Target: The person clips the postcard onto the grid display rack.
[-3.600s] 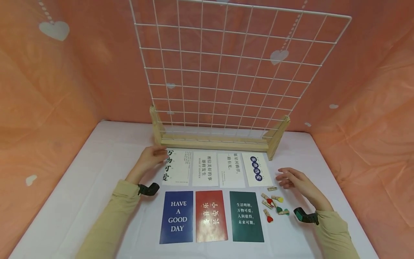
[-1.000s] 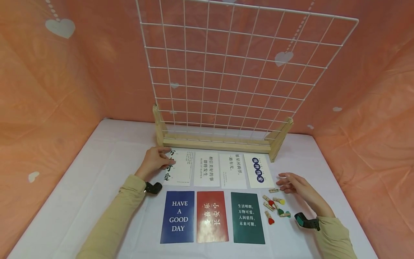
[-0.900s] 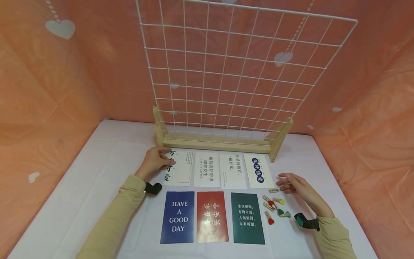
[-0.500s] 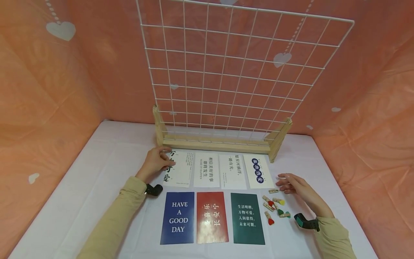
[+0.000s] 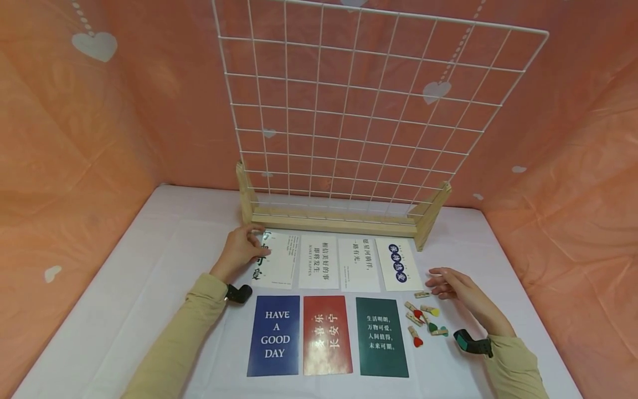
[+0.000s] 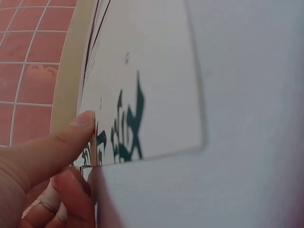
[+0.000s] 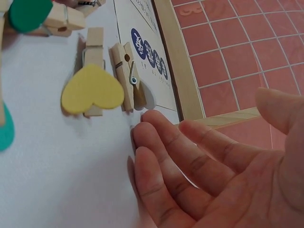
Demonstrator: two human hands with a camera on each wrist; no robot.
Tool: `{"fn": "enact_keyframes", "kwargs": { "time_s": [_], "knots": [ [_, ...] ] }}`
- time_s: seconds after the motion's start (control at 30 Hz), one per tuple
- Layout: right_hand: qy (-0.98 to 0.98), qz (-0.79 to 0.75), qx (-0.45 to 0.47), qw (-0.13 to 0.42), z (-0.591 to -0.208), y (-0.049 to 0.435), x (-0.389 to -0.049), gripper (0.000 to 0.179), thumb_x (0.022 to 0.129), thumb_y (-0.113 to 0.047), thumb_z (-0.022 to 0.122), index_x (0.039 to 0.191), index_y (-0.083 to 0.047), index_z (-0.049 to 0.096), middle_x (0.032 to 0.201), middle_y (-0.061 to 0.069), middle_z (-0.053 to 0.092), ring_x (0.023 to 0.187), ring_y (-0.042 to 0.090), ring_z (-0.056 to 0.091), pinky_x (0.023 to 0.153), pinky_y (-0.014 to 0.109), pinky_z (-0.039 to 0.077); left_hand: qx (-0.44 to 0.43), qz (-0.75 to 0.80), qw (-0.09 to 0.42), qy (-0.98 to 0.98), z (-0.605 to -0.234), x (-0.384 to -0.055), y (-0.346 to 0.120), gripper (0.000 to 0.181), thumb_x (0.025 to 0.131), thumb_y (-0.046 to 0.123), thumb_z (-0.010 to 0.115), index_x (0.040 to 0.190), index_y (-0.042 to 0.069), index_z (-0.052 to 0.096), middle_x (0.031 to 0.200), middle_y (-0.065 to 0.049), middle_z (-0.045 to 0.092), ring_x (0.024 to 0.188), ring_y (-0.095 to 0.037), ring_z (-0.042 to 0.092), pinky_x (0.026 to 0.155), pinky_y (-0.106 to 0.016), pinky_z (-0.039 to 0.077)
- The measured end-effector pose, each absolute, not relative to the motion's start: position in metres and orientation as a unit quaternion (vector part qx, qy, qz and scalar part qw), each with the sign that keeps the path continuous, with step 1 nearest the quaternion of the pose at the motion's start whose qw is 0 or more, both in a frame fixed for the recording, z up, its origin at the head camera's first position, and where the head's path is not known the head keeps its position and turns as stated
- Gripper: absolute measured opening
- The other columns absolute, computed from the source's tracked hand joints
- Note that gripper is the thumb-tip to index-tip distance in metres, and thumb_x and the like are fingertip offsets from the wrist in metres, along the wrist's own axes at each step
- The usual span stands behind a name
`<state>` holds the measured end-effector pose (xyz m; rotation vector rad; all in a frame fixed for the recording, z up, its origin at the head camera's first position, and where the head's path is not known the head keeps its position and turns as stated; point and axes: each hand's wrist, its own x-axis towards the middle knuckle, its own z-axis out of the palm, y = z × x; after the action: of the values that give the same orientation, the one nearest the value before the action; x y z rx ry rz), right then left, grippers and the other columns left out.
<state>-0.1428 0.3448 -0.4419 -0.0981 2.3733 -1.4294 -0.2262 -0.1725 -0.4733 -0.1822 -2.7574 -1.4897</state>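
- The left hand pinches the left edge of the leftmost white card, thumb on its printed face; that card is at the left end of the upper row, just in front of the rack's wooden base;
- the right hand is released, its fingers loosely bent, just beside the wooden clothespins; the yellow-heart clothespin is near its fingertips;
- three more white cards continue the upper row rightward;
- the blue card, red card and green card form the lower row on the desk.
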Motion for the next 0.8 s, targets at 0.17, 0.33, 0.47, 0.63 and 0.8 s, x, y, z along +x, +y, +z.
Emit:
{"fn": "enact_keyframes", "kwargs": {
  "time_s": [0.17,0.33,0.47,0.63,0.8],
  "knots": [
    [0.842,-0.505,-0.038,0.185,-0.440,0.344,-0.143,0.056,0.106,-0.036,0.031,0.136,0.009,0.040,0.118,0.026,0.058,0.096,0.025,0.060,0.080,0.024,0.053,-0.062,-0.456,0.020,-0.888,-0.471,-0.223,-0.172,0.054,0.067,0.000,0.085,0.115,-0.001,0.061,0.068,-0.006,0.059,0.061,-0.017,0.053,0.059,-0.029,0.045],
    [0.842,-0.506,-0.040,0.185,-0.439,0.344,-0.143,0.056,0.106,-0.036,0.030,0.136,0.010,0.040,0.117,0.026,0.058,0.096,0.024,0.059,0.080,0.024,0.053,-0.057,-0.447,0.026,-0.892,-0.467,-0.220,-0.169,0.053,0.065,0.000,0.086,0.113,-0.003,0.062,0.075,-0.010,0.062,0.066,-0.019,0.056,0.065,-0.030,0.046],
    [0.842,-0.506,-0.036,0.186,-0.440,0.344,-0.143,0.056,0.106,-0.037,0.031,0.136,0.009,0.041,0.117,0.026,0.058,0.095,0.024,0.059,0.080,0.024,0.052,-0.046,-0.443,0.019,-0.895,-0.464,-0.216,-0.167,0.052,0.065,0.000,0.086,0.111,-0.004,0.062,0.084,-0.014,0.064,0.074,-0.023,0.057,0.068,-0.032,0.046],
    [0.843,-0.504,-0.033,0.186,-0.440,0.344,-0.142,0.056,0.106,-0.037,0.031,0.136,0.009,0.040,0.118,0.026,0.058,0.096,0.024,0.059,0.081,0.024,0.052,-0.036,-0.449,0.016,-0.893,-0.467,-0.214,-0.164,0.050,0.066,-0.001,0.085,0.110,-0.004,0.063,0.096,-0.015,0.065,0.083,-0.026,0.055,0.073,-0.033,0.046],
    [0.844,-0.501,-0.033,0.189,-0.440,0.344,-0.142,0.057,0.106,-0.038,0.030,0.136,0.009,0.040,0.118,0.026,0.058,0.096,0.024,0.059,0.081,0.024,0.052,-0.040,-0.470,0.026,-0.881,-0.470,-0.217,-0.166,0.052,0.066,-0.004,0.084,0.111,-0.006,0.059,0.092,-0.016,0.064,0.080,-0.025,0.055,0.070,-0.030,0.047]
  ]
}}
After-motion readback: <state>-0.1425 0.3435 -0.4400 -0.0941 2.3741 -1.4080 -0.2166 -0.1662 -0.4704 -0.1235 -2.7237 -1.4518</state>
